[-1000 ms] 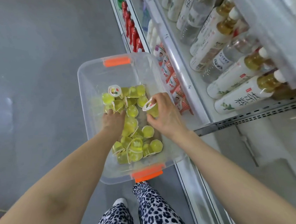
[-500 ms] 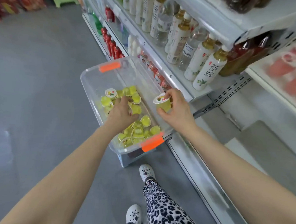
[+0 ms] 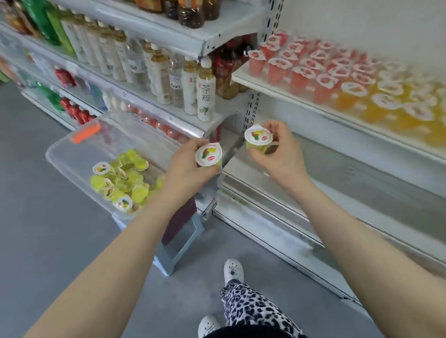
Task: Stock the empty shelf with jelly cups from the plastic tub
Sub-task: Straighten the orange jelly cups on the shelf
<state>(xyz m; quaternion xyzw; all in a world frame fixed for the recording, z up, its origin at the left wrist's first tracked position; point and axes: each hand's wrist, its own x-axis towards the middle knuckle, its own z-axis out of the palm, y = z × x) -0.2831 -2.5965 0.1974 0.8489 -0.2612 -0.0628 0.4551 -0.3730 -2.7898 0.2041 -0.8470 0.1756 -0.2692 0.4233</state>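
Both grips have lifted out of the tub (image 3: 61, 161) at left. My left grip (image 3: 188, 168) pinches one cup (image 3: 208, 155), my right grip (image 3: 280, 153) the other cup (image 3: 258, 138), lids up. I'd stand them upright, far back on the bare shelf (image 3: 346, 167) at right.

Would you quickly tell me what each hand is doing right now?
Left hand: holding a jelly cup.
Right hand: holding another jelly cup.
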